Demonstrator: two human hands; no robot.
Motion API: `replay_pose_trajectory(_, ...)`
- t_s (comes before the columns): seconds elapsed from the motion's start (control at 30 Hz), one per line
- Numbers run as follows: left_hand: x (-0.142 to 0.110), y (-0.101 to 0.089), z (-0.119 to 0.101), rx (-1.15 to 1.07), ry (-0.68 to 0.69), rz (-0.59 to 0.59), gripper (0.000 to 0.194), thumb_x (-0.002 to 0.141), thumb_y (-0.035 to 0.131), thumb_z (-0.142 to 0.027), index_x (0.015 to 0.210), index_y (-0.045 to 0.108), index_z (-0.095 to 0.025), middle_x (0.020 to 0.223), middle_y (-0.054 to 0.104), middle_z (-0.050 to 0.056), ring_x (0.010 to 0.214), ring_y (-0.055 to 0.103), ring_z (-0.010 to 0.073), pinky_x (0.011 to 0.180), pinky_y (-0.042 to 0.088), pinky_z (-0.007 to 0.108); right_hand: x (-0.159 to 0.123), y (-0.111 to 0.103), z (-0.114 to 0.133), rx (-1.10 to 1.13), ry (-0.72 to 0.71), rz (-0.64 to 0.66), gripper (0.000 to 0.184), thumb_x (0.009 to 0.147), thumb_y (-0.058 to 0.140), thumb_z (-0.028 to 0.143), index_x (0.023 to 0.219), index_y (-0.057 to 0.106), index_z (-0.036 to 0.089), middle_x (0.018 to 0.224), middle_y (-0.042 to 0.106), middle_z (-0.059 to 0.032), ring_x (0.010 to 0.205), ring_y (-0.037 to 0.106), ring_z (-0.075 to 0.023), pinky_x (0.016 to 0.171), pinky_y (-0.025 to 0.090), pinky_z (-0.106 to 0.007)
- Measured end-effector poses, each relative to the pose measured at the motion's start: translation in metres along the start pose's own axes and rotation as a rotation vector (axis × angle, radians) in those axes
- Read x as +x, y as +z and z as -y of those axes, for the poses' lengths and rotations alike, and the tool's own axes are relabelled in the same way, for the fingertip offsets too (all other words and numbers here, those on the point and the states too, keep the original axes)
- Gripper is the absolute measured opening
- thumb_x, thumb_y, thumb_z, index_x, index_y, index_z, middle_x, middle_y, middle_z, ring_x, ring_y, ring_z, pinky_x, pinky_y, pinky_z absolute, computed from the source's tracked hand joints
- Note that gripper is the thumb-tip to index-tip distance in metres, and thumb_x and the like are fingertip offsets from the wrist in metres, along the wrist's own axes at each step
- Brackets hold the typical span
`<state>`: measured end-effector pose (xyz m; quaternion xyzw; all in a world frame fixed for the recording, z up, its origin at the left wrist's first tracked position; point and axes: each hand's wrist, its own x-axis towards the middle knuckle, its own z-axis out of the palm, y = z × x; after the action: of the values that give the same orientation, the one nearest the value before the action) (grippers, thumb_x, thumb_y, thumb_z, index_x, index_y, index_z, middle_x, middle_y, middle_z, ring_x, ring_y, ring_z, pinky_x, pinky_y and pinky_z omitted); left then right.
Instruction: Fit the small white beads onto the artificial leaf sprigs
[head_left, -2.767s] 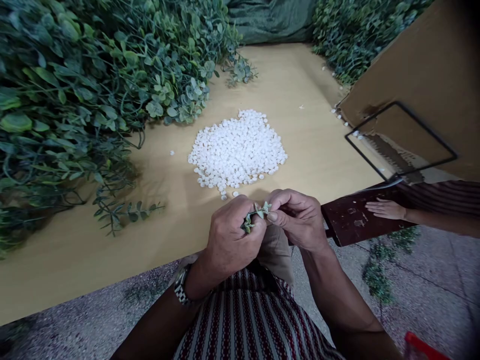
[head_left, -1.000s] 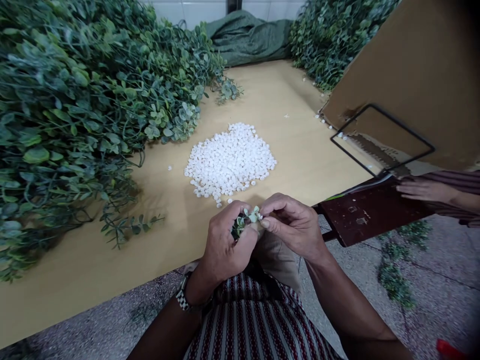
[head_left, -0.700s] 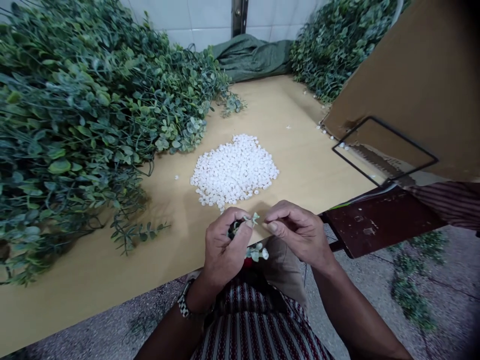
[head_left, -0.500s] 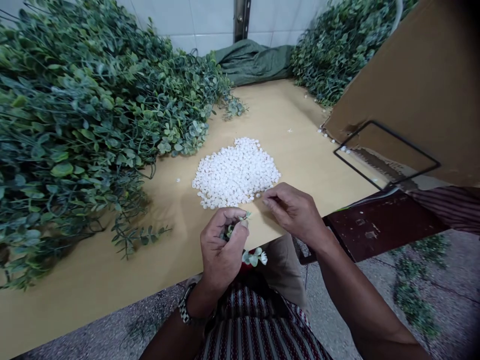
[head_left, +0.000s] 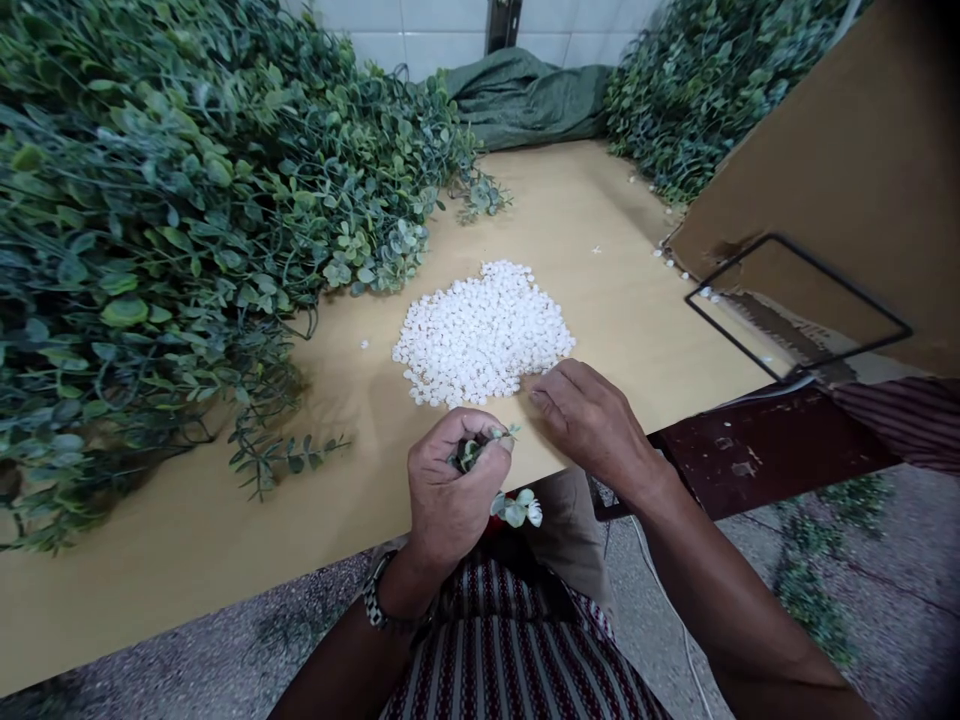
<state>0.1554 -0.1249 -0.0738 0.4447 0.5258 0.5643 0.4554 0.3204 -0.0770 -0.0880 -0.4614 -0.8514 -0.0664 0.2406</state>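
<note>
My left hand (head_left: pixel 457 490) is closed round an artificial leafy sprig (head_left: pixel 517 508). One tip of the sprig sticks out between thumb and forefinger, and a lower end with a small white flower hangs below the hand. My right hand (head_left: pixel 592 415) is just to the right, its fingertips pinched together at the near right edge of a pile of small white flower pieces (head_left: pixel 480 335). Whatever those fingertips hold, if anything, is hidden from view. The pile lies on the tan tabletop (head_left: pixel 345 520) in front of both hands.
A large heap of artificial greenery (head_left: pixel 187 200) covers the left of the table; another heap (head_left: pixel 675 100) stands at the back right. A green cloth (head_left: pixel 532 100) lies along the wall. At right are a cardboard sheet (head_left: pixel 840 190) and a black wire frame (head_left: pixel 799 300).
The head view has shifted slightly, so the table contents sit a little higher and further right. My right hand has turned, with its fingers curled lower. The left hand keeps its hold on the sprig.
</note>
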Motion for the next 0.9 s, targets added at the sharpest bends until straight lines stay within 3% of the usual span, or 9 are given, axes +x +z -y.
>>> replay_pose_trajectory(0.17, 0.000, -0.001, 0.006, -0.079, -0.048, 0.103, 0.006, 0.073, 0.058, -0.018, 0.067, 0.059, -0.019, 0.062, 0.054, -0.002, 0.048, 0.038, 0.0080, 0.043, 0.029, 0.022, -0.007, -0.003, -0.002, 0.151, 0.056, 0.014, 0.017, 0.091, 0.045, 0.013, 0.078, 0.052, 0.020, 0.075, 0.055, -0.0051, 0.073, 0.052, -0.0197, 0.065, 0.043, -0.032)
replay_pose_trajectory(0.33, 0.001, -0.004, 0.010, -0.073, -0.028, 0.179, 0.007, 0.077, 0.058, -0.023, 0.071, 0.059, -0.019, 0.068, 0.060, 0.002, 0.049, 0.041, 0.0089, 0.042, 0.030, 0.022, -0.013, -0.002, -0.001, 0.274, 0.072, -0.078, 0.011, 0.091, 0.047, 0.013, 0.088, 0.054, 0.022, 0.075, 0.057, -0.0031, 0.071, 0.053, -0.0175, 0.064, 0.045, -0.031)
replay_pose_trajectory(0.43, 0.001, -0.004, 0.009, -0.156, -0.057, 0.213, 0.008, 0.078, 0.059, -0.025, 0.072, 0.059, -0.019, 0.061, 0.057, 0.000, 0.047, 0.040, 0.0084, 0.043, 0.029, 0.022, -0.015, -0.002, 0.000, 0.344, 0.075, -0.085, 0.011, 0.092, 0.049, 0.015, 0.094, 0.058, 0.021, 0.080, 0.061, -0.0046, 0.075, 0.058, -0.0173, 0.066, 0.048, -0.031)
replay_pose_trajectory(0.6, 0.001, -0.004, 0.004, -0.211, -0.099, 0.203, 0.004, 0.072, 0.063, -0.019, 0.076, 0.063, -0.020, 0.051, 0.047, -0.006, 0.043, 0.036, 0.0077, 0.041, 0.026, 0.023, -0.016, -0.007, -0.002, 0.474, 0.136, -0.068, 0.011, 0.090, 0.055, 0.016, 0.088, 0.064, 0.020, 0.081, 0.066, -0.0045, 0.075, 0.062, -0.0166, 0.066, 0.050, -0.030)
replay_pose_trajectory(0.77, 0.002, -0.004, 0.000, -0.133, -0.087, 0.177, 0.005, 0.068, 0.062, -0.015, 0.068, 0.064, -0.020, 0.048, 0.045, -0.006, 0.042, 0.033, 0.0076, 0.041, 0.024, 0.024, -0.017, -0.016, 0.003, 0.898, 0.382, -0.093, 0.002, 0.082, 0.067, 0.020, 0.083, 0.068, 0.021, 0.076, 0.066, 0.0004, 0.069, 0.061, -0.0131, 0.062, 0.049, -0.027)
replay_pose_trajectory(0.9, 0.001, -0.004, 0.003, -0.150, -0.069, 0.181, 0.008, 0.072, 0.061, -0.016, 0.066, 0.064, -0.019, 0.050, 0.045, -0.006, 0.043, 0.033, 0.0071, 0.041, 0.024, 0.023, -0.014, -0.017, 0.017, 1.237, 0.503, -0.141, 0.009, 0.075, 0.077, 0.023, 0.075, 0.068, 0.021, 0.069, 0.063, 0.0026, 0.062, 0.055, -0.0102, 0.056, 0.044, -0.023)
